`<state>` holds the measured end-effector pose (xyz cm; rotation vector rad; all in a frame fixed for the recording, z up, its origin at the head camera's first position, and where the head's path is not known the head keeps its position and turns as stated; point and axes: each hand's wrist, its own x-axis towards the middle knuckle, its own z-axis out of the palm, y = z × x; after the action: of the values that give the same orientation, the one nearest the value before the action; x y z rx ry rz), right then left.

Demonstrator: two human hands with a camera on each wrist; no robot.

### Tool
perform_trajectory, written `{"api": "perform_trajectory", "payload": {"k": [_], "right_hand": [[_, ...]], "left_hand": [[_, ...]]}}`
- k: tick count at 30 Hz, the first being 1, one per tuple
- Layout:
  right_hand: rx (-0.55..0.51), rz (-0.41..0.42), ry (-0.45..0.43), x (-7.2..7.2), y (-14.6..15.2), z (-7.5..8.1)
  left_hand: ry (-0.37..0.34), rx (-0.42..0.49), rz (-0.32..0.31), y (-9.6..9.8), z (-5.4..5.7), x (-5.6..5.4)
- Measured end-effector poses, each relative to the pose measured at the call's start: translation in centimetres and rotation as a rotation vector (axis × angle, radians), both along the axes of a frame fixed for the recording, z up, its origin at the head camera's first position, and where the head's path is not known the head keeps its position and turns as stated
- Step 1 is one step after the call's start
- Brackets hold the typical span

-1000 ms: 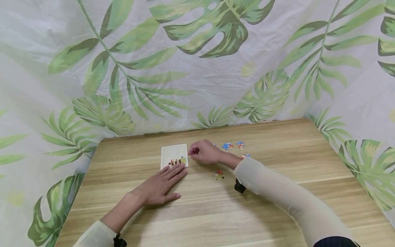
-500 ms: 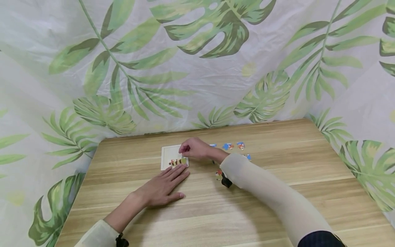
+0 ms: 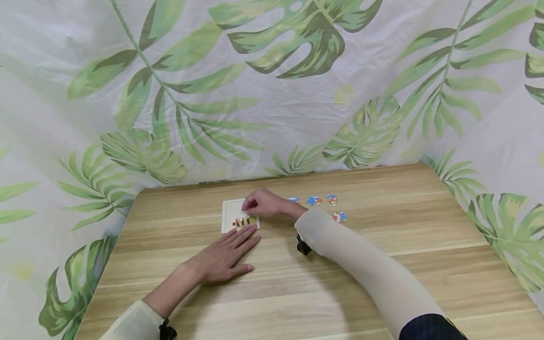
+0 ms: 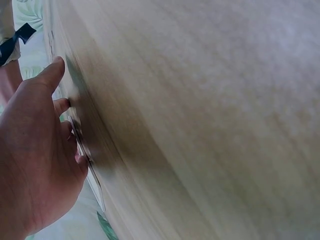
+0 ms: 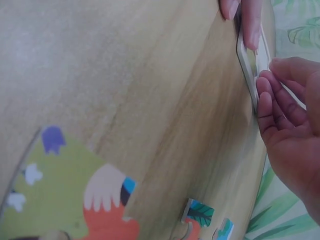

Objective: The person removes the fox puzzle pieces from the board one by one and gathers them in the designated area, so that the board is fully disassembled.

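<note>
A square white puzzle board (image 3: pixel 229 209) lies on the table, with joined picture pieces (image 3: pixel 240 223) along its near side. My left hand (image 3: pixel 223 257) lies with extended fingers, their tips on the board's near edge and the pieces there. Over the right part of the board is my right hand (image 3: pixel 265 204), thumb and index finger pinched together on a small puzzle piece, mostly hidden by the fingers. In the right wrist view my right hand (image 5: pixel 295 115) has its fingertips at the board, close to the left fingers (image 5: pixel 254 30).
Loose puzzle pieces lie to the right: a blue one (image 3: pixel 293 199), a blue-and-orange one (image 3: pixel 313 201), another (image 3: pixel 332 200) and a nearer one (image 3: pixel 340 216). A green piece (image 5: pixel 65 185) looms close in the right wrist view. Leaf-print cloth (image 3: pixel 238 94) hangs behind the wooden table (image 3: pixel 297 302).
My right hand has moved left from beside the board to over it, its forearm following and now covering the nearer loose piece. My left hand has barely shifted.
</note>
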<state>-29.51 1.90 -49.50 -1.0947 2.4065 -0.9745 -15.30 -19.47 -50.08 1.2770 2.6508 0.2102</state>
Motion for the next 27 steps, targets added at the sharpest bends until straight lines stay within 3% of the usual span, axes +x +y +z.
{"api": "perform_trajectory", "payload": {"k": [14, 27], "right_hand": [[0.010, 0.041, 0.000, -0.2, -1.0, -0.2], [0.055, 0.044, -0.038, -0.4, -1.6, -0.2]], "left_hand": [[-0.001, -0.010, -0.010, 0.0, 0.3, -0.2], [0.041, 0.006, -0.032, 0.1, 0.3, -0.3]]}}
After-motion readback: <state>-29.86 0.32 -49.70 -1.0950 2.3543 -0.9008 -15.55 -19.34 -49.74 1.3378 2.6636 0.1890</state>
